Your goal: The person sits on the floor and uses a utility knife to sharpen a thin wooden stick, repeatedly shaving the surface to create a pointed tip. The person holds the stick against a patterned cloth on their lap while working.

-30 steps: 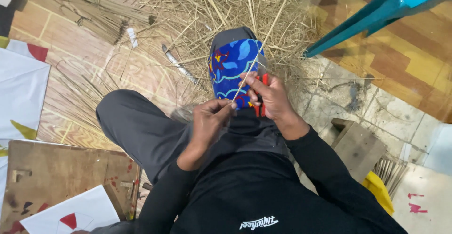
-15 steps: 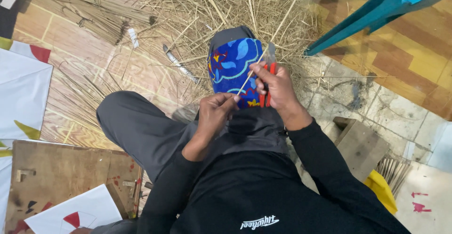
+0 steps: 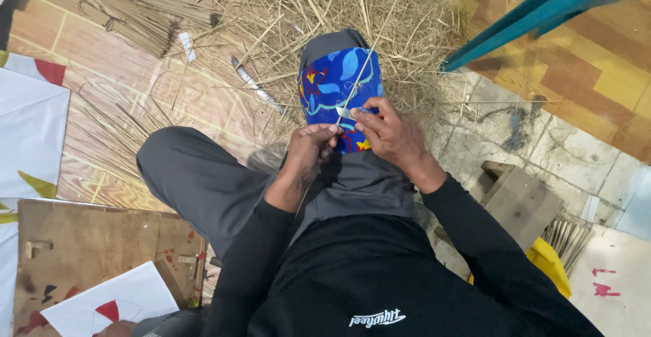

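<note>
Straw-littered floor (image 3: 203, 106); stick (image 3: 359, 79) between both hands.

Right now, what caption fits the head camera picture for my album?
Left hand and right hand work a thin pale stick with a small blade over a blue patterned cloth.

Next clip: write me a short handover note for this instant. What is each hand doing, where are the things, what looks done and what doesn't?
Left hand: pinches the lower end of a thin stick.
Right hand: holds a small blade against that stick.
The stick lies over a blue patterned cloth on the knee.
Shavings pile on the floor ahead; bundle of sticks at upper left.
Done: many shavings lie there.
Left: this stick is in hand, blade on it.
</note>
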